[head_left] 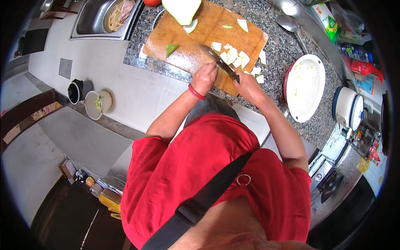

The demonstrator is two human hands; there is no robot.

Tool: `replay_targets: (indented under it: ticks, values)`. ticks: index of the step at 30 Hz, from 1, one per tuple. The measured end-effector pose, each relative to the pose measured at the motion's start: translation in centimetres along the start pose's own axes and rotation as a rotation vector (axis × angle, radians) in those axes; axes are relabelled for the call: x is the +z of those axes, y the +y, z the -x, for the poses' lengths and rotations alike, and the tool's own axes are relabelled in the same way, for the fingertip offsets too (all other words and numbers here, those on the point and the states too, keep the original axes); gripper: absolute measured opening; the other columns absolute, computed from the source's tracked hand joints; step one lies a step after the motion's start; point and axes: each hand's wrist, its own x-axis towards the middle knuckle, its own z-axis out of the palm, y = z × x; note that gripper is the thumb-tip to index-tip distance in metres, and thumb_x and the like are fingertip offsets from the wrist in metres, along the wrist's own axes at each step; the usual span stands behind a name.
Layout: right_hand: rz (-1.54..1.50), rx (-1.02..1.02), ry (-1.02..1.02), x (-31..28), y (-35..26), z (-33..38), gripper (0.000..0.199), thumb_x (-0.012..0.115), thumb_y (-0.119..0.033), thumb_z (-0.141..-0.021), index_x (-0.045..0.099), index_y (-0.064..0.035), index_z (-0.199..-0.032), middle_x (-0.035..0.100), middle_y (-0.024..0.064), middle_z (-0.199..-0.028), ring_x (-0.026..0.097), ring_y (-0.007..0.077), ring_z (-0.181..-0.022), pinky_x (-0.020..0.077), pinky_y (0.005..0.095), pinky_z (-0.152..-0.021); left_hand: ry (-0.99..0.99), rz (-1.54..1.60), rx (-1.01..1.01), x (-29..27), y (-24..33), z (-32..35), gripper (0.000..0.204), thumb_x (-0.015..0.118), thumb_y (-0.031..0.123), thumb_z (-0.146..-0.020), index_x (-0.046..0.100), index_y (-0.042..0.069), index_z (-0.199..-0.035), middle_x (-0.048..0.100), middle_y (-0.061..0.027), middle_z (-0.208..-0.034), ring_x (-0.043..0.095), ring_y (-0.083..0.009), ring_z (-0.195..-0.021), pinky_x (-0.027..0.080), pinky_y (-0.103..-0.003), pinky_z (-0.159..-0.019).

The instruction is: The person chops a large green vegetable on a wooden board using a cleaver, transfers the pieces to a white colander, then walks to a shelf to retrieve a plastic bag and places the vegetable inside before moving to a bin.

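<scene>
Red shirt: lay nearest the camera and filled the lower middle, a black strap slanting over its front.
Granite countertop: stretched beyond the person's body, grey and speckled.
Wooden cutting board: lay aslant on the granite; the step in hand looked like chopping gourd into small pieces, and the next stroke seemed to call for a firm hold on the knife and left fingertips tucked clear of its edge.
White colander: stood right of the board, apart from it, oval and slotted.
Pale-green gourd: its big cut piece sat toward the board's far end, partly out of view, well beyond the left hand and touched by neither hand.
Right hand: gripped the knife's handle end, the blade pointing away to the left.
Left hand: fingers bent and bunched close by the knife; whether they pinched a slice was impossible to tell.
Gourd chunks: lay just beyond the knife and right hand, a few on the granite to the right.
Green-skinned wedge: lay farther off, to the left hand's upper left.
</scene>
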Motion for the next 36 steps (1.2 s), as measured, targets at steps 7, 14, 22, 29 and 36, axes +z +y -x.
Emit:
replay_targets:
  ticks: [7,14,22,29,36]
  values:
    - [0.068,-0.009,-0.013,1.0,-0.2,-0.5,0.019,0.051,-0.013,-0.080,0.050,0.0051,-0.085,0.056,0.0292,-0.072,0.057,0.0428,-0.076,0.0452,0.0472,-0.065,-0.001,0.005,0.039,-0.2,-0.3,0.2,0.016,0.061,0.001,-0.068,0.062,0.000,-0.085,0.060,-0.0120,-0.091,0.059,-0.0257,-0.081,0.050,-0.033,-0.068]
    - [0.093,0.033,-0.032,1.1,-0.4,-0.4,0.024,0.052,-0.015,-0.079,0.051,0.0062,-0.091,0.057,0.0299,-0.075,0.057,0.0428,-0.077,0.0451,0.0471,-0.067,0.003,0.015,0.068,-0.2,-0.4,0.2,0.008,0.059,0.001,-0.070,0.060,-0.001,-0.078,0.059,-0.0118,-0.090,0.057,-0.0251,-0.078,0.049,-0.033,-0.065]
    - [0.058,0.000,-0.034,0.6,-0.7,0.2,0.023,0.052,-0.015,-0.079,0.052,0.0066,-0.089,0.057,0.0305,-0.076,0.057,0.0434,-0.078,0.0441,0.0488,-0.069,-0.006,0.014,0.089,-0.9,-0.4,0.0,0.007,0.058,0.002,-0.069,0.060,-0.001,-0.076,0.059,-0.0107,-0.090,0.056,-0.0235,-0.079,0.049,-0.032,-0.065]
    - [0.023,0.010,-0.006,0.5,-0.9,0.6,0.022,0.052,-0.014,-0.078,0.052,0.0064,-0.087,0.057,0.0300,-0.076,0.056,0.0443,-0.077,0.0444,0.0483,-0.069,-0.057,0.022,0.088,-1.4,-0.5,0.1,0.019,0.057,0.001,-0.065,0.061,-0.001,-0.084,0.058,-0.0117,-0.092,0.056,-0.0252,-0.080,0.048,-0.032,-0.070]
    - [0.030,0.018,-0.029,1.4,-0.4,0.2,0.027,0.051,-0.014,-0.078,0.052,0.0074,-0.096,0.057,0.0308,-0.079,0.056,0.0437,-0.080,0.0447,0.0476,-0.070,0.003,-0.018,0.102,-0.9,-1.0,0.4,0.013,0.060,0.001,-0.064,0.061,0.000,-0.077,0.059,-0.0098,-0.084,0.055,-0.0232,-0.076,0.048,-0.031,-0.066]
